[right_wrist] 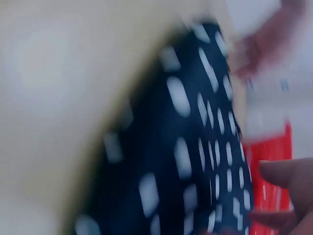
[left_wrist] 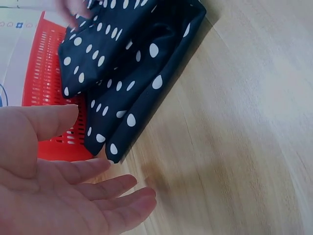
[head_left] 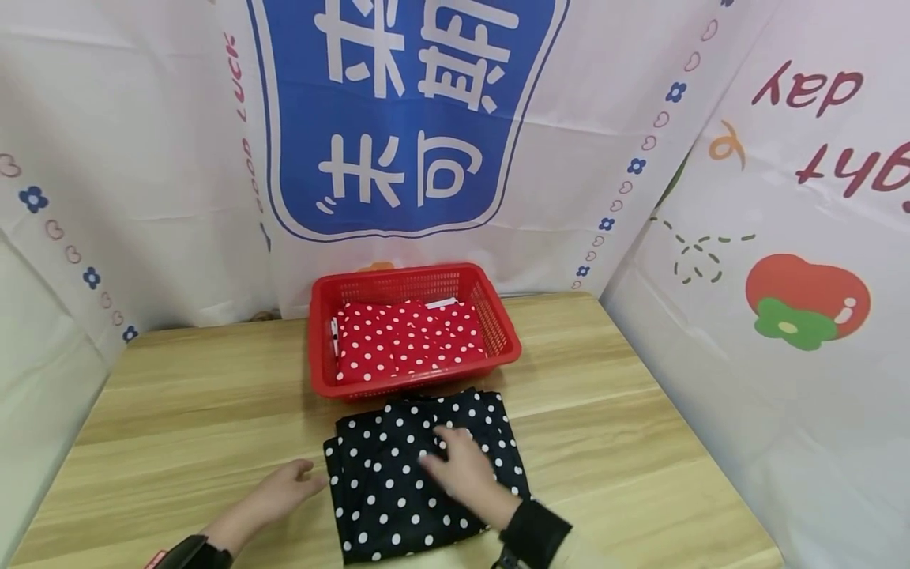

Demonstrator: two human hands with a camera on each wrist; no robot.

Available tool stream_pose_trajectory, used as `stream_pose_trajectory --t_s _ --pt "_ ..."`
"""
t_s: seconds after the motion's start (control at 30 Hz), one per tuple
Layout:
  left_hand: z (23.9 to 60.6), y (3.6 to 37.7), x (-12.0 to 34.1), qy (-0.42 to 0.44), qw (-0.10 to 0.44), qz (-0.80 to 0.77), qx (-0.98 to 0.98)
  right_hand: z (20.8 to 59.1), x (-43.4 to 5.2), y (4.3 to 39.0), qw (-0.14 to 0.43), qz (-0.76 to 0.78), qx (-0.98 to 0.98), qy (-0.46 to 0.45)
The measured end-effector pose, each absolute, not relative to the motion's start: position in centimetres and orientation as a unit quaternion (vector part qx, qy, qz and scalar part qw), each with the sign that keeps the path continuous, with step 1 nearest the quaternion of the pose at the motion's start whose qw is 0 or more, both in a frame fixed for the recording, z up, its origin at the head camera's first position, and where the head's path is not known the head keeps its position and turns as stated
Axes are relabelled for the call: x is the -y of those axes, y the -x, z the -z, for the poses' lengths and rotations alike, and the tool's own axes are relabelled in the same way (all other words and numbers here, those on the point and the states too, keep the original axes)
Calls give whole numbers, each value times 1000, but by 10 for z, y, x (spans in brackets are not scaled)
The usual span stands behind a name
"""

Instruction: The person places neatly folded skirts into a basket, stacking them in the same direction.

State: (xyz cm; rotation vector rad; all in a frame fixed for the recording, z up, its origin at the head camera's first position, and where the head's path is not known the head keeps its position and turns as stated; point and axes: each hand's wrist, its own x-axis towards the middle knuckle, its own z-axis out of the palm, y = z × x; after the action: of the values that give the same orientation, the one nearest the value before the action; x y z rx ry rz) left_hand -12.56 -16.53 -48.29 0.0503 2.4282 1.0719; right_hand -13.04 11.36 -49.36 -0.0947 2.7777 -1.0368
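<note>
A black cloth with white polka dots (head_left: 398, 498) lies folded on the table, in front of a red plastic basket (head_left: 327, 390). Over the cloth's middle is my right hand (head_left: 465, 470), its fingers and thumb spread apart; whether it touches the fabric cannot be told. My left hand (head_left: 287, 490) is beside the cloth's left edge, fingers loosely extended and the palm bare in the left wrist view. Folded layers and a corner of the cloth (left_wrist: 142, 83) show there. The right wrist view is blurred, with the cloth (right_wrist: 195, 161) across its middle.
Inside the basket lies a red cloth with white dots (head_left: 405, 340), with a white item (head_left: 442, 303) at the back. The wooden table (head_left: 199, 395) meets printed white curtains (head_left: 178, 158) at its back and sides.
</note>
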Motion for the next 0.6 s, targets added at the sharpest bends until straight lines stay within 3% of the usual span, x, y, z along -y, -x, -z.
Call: stream_pose_trajectory --t_s 0.13,0.23,0.6 --pt "483 126 163 -8 238 -399 -885 482 -152 153 39 418 -908 -17" --pt "484 127 160 0 238 -412 -880 481 -177 165 34 423 -903 -69" --pt "495 129 152 36 290 -443 -848 496 -210 169 183 497 -823 -206"
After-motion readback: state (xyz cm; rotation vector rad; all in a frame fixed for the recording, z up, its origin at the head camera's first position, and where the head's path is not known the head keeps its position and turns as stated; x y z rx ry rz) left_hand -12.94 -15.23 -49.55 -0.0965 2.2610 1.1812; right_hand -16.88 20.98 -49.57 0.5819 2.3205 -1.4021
